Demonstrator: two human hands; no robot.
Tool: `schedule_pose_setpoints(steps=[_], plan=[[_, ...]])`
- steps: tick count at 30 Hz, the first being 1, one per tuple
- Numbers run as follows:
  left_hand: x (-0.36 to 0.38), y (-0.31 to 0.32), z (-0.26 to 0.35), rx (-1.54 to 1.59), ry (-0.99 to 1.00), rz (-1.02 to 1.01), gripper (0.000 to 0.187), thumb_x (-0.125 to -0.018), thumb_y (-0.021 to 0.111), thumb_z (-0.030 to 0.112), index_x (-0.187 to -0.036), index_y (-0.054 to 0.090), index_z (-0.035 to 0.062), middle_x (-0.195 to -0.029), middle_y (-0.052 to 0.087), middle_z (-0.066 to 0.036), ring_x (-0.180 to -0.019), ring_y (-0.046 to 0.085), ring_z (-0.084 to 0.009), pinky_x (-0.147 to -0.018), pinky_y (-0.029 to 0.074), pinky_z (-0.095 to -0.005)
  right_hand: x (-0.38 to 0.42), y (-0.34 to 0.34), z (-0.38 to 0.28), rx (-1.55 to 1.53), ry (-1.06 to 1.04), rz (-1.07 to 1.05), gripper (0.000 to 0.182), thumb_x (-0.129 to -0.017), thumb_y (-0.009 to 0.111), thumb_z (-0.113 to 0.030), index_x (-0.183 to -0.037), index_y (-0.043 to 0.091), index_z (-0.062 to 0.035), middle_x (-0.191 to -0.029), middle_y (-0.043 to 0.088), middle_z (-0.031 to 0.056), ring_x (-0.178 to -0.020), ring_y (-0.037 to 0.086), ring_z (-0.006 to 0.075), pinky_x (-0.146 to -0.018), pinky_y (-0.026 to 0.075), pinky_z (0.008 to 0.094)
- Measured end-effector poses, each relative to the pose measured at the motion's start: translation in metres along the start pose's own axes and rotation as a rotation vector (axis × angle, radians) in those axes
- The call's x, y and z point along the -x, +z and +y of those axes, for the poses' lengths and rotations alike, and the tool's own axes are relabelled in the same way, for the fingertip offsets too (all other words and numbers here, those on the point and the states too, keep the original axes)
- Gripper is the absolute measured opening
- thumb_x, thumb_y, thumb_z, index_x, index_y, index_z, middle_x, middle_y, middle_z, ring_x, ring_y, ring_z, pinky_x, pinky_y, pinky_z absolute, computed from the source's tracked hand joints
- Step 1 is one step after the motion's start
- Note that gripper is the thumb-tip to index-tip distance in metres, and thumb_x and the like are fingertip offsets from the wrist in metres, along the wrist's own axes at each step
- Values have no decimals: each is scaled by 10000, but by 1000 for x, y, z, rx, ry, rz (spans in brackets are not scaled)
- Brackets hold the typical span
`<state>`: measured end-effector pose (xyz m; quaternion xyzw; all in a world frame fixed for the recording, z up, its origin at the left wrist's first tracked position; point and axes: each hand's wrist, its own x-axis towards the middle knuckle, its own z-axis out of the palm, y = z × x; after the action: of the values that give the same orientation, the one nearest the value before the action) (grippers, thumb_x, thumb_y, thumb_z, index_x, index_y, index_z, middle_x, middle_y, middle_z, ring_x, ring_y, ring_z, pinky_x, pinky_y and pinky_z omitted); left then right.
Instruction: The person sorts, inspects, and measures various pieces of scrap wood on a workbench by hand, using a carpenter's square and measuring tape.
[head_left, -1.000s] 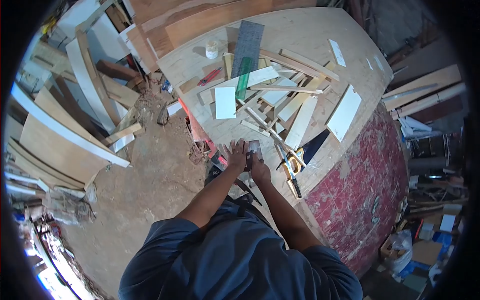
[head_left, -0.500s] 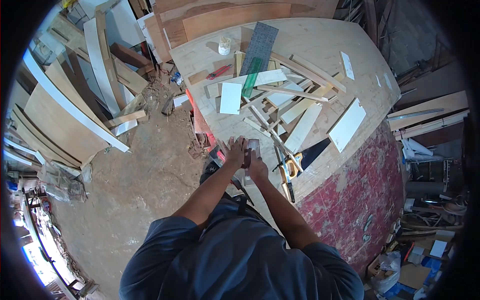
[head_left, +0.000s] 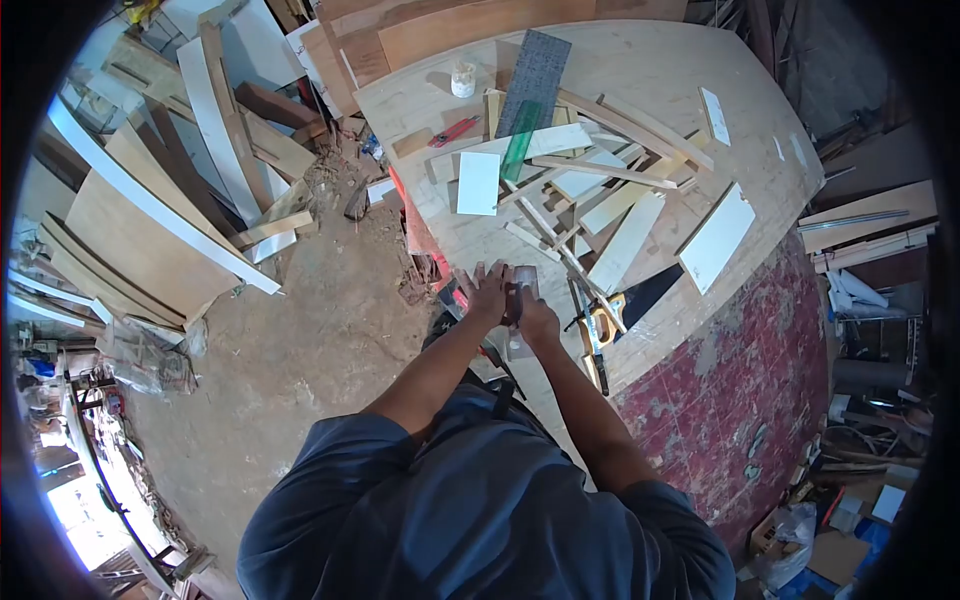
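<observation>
My left hand and my right hand are side by side at the near edge of the wooden tabletop. Between them is a dark brown block, largely hidden by the fingers. The left fingers reach forward along its left side, while the right fingers curl around its right side. Beneath and ahead of the block lies a pale grey-brown rectangular slab. Right of my right hand rests a handsaw with a yellow handle and dark blade, beside a narrow long-handled tool.
Wood strips and white-faced panels lie heaped mid-table. A green transparent strip, grey textured board, red utility knife and white tub lie farther back. Curved boards stand at left.
The whole view has shifted, so the table and its contents appear slightly higher and farther right. Both hands remain together at the block.
</observation>
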<state>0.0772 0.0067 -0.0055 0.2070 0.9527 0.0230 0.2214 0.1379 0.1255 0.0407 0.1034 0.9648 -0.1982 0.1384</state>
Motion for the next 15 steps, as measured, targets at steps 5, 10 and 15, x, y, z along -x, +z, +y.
schedule_pose_setpoints(steps=[5, 10, 15], plan=[[-8, 27, -5, -29, 33, 203, 936, -787, 670, 347, -1514, 105, 180, -1581, 84, -58, -1421, 127, -431, -1035, 54, -757, 14, 6, 7, -26, 23, -165, 360, -844, 614, -255, -1130, 512, -61, -884, 659, 244, -864, 664, 395, -742, 533, 502], [-4, -1, -4, 86, 43, -51, 782, -875, 565, 273, -1515, 122, 195, -1579, 102, -63, -1424, 116, -432, -1029, 36, -764, -5, -4, 15, 98, -90, -254, 390, -848, 595, -272, -1168, 501, -69, -917, 656, 246, -877, 660, 410, -760, 531, 503], [-12, 26, -7, -17, 65, 9, 966, -809, 631, 455, -1519, 42, 166, -1587, 1, -92, -1427, 54, -455, -1002, 46, -784, -3, 2, -7, 1, 71, -19, 401, -876, 504, -165, -1261, 448, -68, -942, 647, 248, -848, 661, 411, -729, 537, 486]])
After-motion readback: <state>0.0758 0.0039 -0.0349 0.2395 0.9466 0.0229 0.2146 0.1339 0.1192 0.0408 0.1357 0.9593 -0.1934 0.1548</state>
